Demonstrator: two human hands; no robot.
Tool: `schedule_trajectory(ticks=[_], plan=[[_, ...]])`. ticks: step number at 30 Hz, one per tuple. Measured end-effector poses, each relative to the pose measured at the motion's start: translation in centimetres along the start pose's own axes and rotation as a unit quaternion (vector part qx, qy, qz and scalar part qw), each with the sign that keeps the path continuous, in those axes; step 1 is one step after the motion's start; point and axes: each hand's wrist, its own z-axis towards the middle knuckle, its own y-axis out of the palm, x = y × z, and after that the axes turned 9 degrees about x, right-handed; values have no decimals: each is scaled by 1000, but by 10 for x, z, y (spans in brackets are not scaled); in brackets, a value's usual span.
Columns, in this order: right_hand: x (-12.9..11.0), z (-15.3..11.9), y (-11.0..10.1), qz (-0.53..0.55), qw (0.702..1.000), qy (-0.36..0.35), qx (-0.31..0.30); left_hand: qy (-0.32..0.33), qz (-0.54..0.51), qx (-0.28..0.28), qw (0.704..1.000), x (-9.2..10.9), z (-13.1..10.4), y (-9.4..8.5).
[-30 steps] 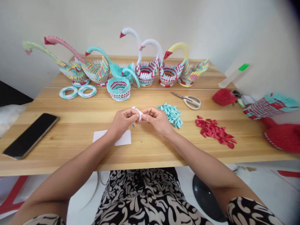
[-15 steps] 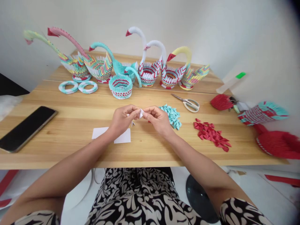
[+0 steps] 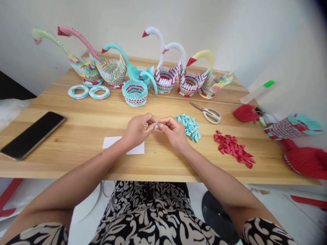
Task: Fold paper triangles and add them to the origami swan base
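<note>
My left hand (image 3: 140,129) and my right hand (image 3: 174,132) meet fingertip to fingertip above the table. Both pinch a small folded piece of white paper (image 3: 156,126), mostly covered by the fingers. White paper (image 3: 136,149) lies flat below my left wrist and is partly hidden by it. Just beyond my right hand is a pile of small turquoise folded paper triangles (image 3: 190,126). Farther right, red folded paper triangles (image 3: 233,148) are heaped on the wood.
Several folded-paper swans line the back, including a white one (image 3: 170,76). Before them stand a turquoise paper basket (image 3: 135,93) and two paper rings (image 3: 99,92). Scissors (image 3: 211,114) lie right, a phone (image 3: 33,134) left. Red paper work (image 3: 304,158) sits at the right edge.
The fingertips have closed in over the white paper piece, so less of it shows. A pointed white bit below the left fingers is now out of sight. The view has shifted slightly.
</note>
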Motion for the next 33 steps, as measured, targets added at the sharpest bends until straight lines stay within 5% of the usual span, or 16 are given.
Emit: schedule_trajectory(ticks=[2,7,16,25,33], plan=[[-1,0,0,-9,1000,-6,8,8,0,9,1000,1,0,0],[-5,2,-2,-15,999,6,38,-90,-138,-32,986,-2,1,3],[-5,4,-4,-56,998,-11,22,-63,-78,-28,995,0,1,2],[-3,7,-8,-24,999,25,19,-107,-178,-86,975,-5,3,-1],[-3,5,-6,-45,999,-1,7,-139,-164,-49,975,-3,1,3]])
